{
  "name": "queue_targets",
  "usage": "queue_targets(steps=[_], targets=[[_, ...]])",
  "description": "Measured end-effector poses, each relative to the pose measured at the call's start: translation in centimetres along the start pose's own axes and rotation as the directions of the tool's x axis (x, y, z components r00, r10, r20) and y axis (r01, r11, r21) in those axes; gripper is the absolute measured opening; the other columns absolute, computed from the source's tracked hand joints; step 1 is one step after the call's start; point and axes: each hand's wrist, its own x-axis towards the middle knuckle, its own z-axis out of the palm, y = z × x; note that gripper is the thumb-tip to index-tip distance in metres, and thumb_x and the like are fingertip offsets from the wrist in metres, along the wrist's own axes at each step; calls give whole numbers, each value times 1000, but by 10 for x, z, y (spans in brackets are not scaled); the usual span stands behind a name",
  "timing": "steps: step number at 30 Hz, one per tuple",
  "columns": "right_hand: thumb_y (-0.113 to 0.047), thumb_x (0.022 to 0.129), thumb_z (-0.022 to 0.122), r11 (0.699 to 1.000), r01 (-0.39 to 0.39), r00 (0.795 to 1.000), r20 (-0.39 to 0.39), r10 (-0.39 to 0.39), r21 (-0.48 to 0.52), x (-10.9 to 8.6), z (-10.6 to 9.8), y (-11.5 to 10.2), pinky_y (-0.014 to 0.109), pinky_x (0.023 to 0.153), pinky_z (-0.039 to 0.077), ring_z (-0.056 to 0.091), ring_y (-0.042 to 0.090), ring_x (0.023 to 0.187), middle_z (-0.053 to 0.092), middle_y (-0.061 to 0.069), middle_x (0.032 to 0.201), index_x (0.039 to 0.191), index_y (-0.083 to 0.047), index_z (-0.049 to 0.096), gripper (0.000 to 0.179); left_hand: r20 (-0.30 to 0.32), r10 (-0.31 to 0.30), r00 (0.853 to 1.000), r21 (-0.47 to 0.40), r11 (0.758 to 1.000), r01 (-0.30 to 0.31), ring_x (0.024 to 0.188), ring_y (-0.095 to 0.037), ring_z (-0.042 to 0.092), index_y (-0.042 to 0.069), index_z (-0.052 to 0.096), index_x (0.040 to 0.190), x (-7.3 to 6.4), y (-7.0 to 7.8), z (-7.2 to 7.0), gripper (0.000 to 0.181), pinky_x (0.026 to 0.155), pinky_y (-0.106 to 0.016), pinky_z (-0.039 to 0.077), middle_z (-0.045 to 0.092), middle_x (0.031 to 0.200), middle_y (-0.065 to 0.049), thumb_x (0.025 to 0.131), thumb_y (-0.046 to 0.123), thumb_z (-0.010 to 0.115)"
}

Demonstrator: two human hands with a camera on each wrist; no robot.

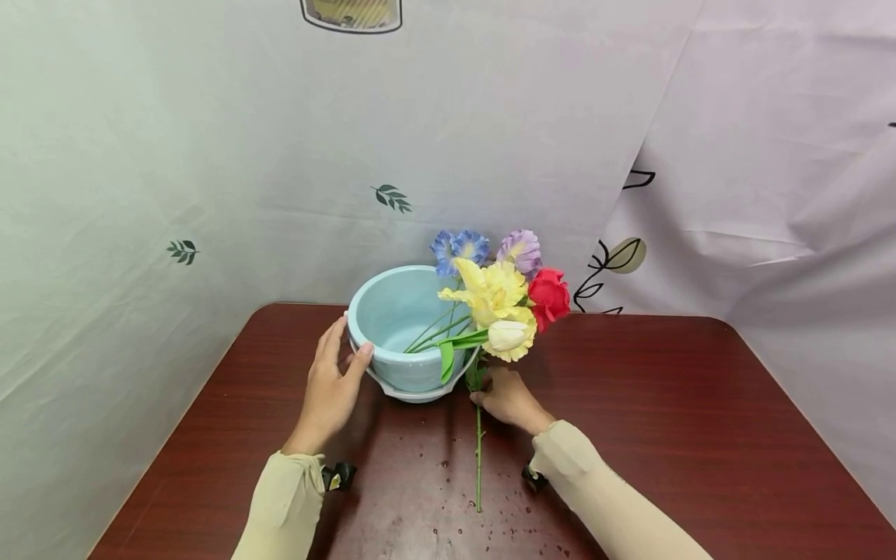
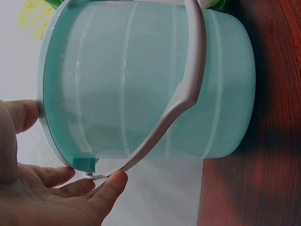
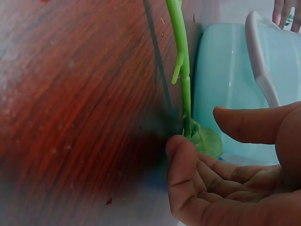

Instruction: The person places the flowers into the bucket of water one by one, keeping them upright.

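A light blue bucket (image 1: 413, 373) with a white handle (image 2: 193, 70) stands on the table. My left hand (image 1: 332, 389) holds its left rim, thumb on the edge and fingers by the handle joint. Artificial flowers lean over its right side: blue (image 1: 460, 249), purple (image 1: 521, 250), yellow (image 1: 493, 289), a white tulip (image 1: 507, 335) and a red rose (image 1: 549, 297). Several stems reach inside the bucket. Outside it, one green stem (image 3: 181, 52) with leaves (image 3: 207, 141) runs toward the table's front. My right hand (image 1: 511, 398) is at this stem, bent fingertips beside the leaves, thumb apart.
The dark red wooden table (image 1: 665, 420) has water drops in front of the bucket. A pale printed cloth (image 1: 280, 155) hangs close behind the table and along its sides.
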Motion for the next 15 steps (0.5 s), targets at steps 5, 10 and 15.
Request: queue_targets(steps=[5,10,15], targets=[[-9,82,73,1000,14,1000,-12,-14,-23,4,2,1,28,53,46,52,19,59,58,5,66,75,-1,63,14,5,-2,1000,3,1000,2,135,-31,34,-1,23,151,0,3,-1,62,110,-46,37,23,154,-18,100,18,53],[-9,81,74,1000,12,1000,-14,-12,-20,9,6,5,28,55,47,53,17,60,59,3,64,73,-4,65,13,6,-13,1000,2,1000,13,134,-30,35,-2,24,150,-1,5,-1,60,111,-45,37,24,153,-18,100,17,52],[-11,80,74,999,2,1000,-11,-3,-44,12,10,5,31,57,48,52,19,63,59,3,66,72,-5,66,13,12,-15,1000,9,1000,15,134,-32,34,-3,23,150,-1,3,0,61,110,-48,37,24,152,-20,100,16,52]])
